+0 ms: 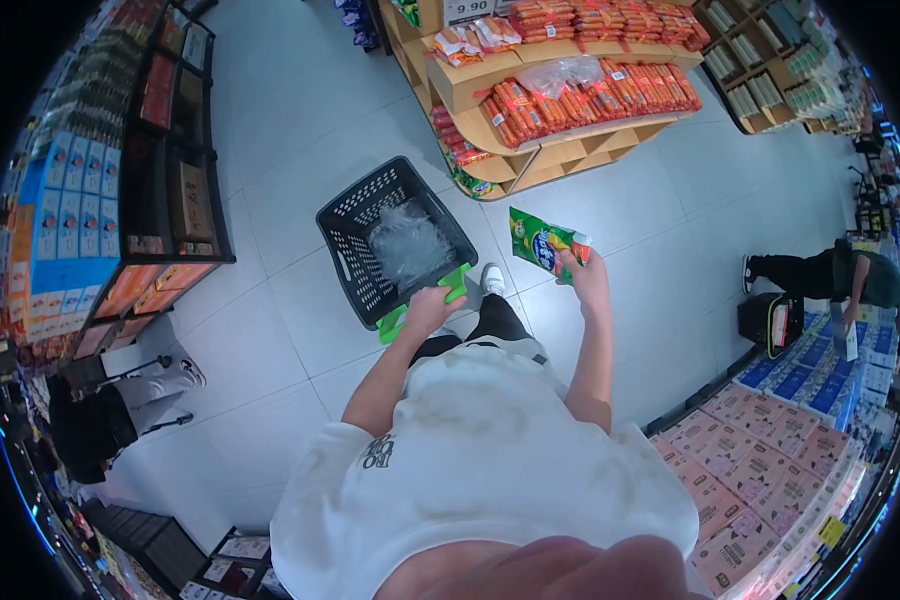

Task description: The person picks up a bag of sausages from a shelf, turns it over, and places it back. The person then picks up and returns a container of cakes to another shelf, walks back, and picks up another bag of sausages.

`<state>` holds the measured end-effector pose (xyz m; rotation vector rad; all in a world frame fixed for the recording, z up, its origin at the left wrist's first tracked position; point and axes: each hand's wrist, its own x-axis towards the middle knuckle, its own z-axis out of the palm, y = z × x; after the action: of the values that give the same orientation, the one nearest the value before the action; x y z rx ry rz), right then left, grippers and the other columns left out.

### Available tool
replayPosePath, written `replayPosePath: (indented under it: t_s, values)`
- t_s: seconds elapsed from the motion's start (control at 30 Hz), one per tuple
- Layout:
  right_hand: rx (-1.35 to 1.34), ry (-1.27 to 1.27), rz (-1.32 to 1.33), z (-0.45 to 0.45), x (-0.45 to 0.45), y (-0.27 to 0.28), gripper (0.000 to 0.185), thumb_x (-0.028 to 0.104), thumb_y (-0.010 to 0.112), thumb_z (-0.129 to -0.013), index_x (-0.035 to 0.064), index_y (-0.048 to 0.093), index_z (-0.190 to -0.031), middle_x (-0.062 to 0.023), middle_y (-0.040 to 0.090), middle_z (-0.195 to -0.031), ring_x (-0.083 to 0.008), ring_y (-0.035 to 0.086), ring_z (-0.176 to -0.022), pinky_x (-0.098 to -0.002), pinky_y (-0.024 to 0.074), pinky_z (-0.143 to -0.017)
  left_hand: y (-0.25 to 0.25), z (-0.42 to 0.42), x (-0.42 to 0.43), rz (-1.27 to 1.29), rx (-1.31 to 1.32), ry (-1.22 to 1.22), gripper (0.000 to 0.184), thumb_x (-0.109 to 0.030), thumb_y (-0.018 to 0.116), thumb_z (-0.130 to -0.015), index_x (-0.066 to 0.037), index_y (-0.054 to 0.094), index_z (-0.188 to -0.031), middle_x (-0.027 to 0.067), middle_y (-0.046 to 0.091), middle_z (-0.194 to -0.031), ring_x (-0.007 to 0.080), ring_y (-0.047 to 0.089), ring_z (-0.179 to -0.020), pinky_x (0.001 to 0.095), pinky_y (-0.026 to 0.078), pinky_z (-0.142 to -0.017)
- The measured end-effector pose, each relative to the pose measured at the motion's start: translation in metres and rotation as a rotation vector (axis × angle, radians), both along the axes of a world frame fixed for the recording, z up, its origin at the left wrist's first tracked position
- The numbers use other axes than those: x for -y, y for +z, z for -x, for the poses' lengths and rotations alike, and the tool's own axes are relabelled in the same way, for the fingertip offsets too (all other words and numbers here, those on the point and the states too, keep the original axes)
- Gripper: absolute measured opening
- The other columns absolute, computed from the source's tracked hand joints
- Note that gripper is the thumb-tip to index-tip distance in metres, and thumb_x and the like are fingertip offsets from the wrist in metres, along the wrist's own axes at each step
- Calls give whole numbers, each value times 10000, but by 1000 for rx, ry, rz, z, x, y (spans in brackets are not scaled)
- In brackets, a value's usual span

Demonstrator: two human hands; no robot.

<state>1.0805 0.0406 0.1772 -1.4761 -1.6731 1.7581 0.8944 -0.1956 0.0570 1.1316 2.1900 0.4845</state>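
My left hand (431, 309) is wrapped round the green handle (454, 283) of a black shopping basket (356, 285). Inside the basket lies a crumpled clear plastic bag (408, 243); what it holds, if anything, I cannot make out. Out to the right, my right hand (585, 280) grips a green snack-like packet (537, 240) by its lower right corner, with a blue and white logo showing. The packet is held apart from the basket, above the floor.
Ahead stands a wooden display (530, 165) stacked with red-wrapped sausages (610, 100). Dark shelving (215, 180) rises on the left. Pink boxes (740, 470) are piled at lower right. One person (860, 275) is at the right, another (100, 425) at the left. Pale floor tiles (300, 120) lie between.
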Motion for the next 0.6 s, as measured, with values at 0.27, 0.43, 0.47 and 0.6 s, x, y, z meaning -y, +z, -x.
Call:
replayPosePath:
  t_s: [0.27,0.43,0.47,0.6]
  values:
    - [-134,77,114,-14,-81,-22,298,185,625,-926,-49,600,-1109,-105,669,-958,-158,656,-764,-305,572,-601,7,-21,-26,-5,-104,-4,442,-484,641,-825,-64,706,-945,182,678,-795,367,652,-758,465,514,-704]
    - [-99,134,158,-46,-158,-39,295,189,631,-922,-48,607,-1097,-101,671,-934,-148,649,-747,-294,563,-594,14,-43,-64,86,-94,31,401,-468,675,-801,-83,713,-909,153,671,-747,347,650,-712,447,516,-667]
    - [-84,136,158,-52,-170,-42,288,183,628,-924,-48,609,-1094,-100,670,-932,-144,646,-742,-289,562,-589,13,-51,-72,92,-93,46,388,-458,687,-796,-88,719,-909,147,668,-732,342,648,-699,440,517,-655]
    - [-35,182,124,-58,-213,-43,282,168,617,-931,-39,611,-1122,-103,672,-958,-142,651,-764,-281,561,-590,19,-69,-92,121,-86,84,393,-475,695,-786,-99,727,-896,147,665,-715,339,649,-681,442,518,-652]
